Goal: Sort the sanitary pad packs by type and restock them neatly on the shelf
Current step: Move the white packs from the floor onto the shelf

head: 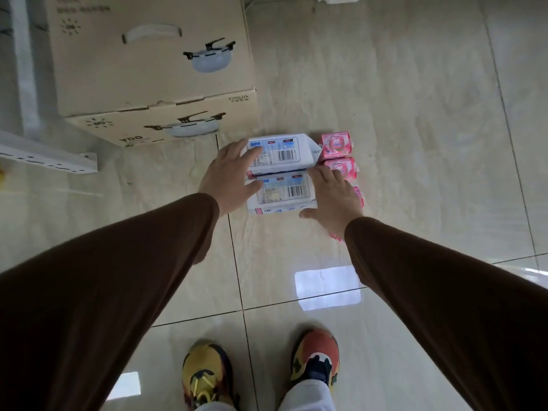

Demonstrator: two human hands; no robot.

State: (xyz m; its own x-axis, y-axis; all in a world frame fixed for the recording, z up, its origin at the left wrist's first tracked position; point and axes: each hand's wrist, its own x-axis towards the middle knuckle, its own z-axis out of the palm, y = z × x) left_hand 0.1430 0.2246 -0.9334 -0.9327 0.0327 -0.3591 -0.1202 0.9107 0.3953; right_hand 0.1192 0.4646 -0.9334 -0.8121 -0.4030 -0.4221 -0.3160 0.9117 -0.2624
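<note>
i reach both arms down to two white pad packs [280, 170] lying on the floor just beside a cardboard box [154, 72]. my left hand [229, 173] and right hand [335, 194] flank them, fingers spread flat. pink packs [338, 155] touch their far side.

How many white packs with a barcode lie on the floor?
2. The far white pack lies near the cardboard box; the near white pack touches it. Both lie between the left hand and right hand. Others may be hidden.
</note>
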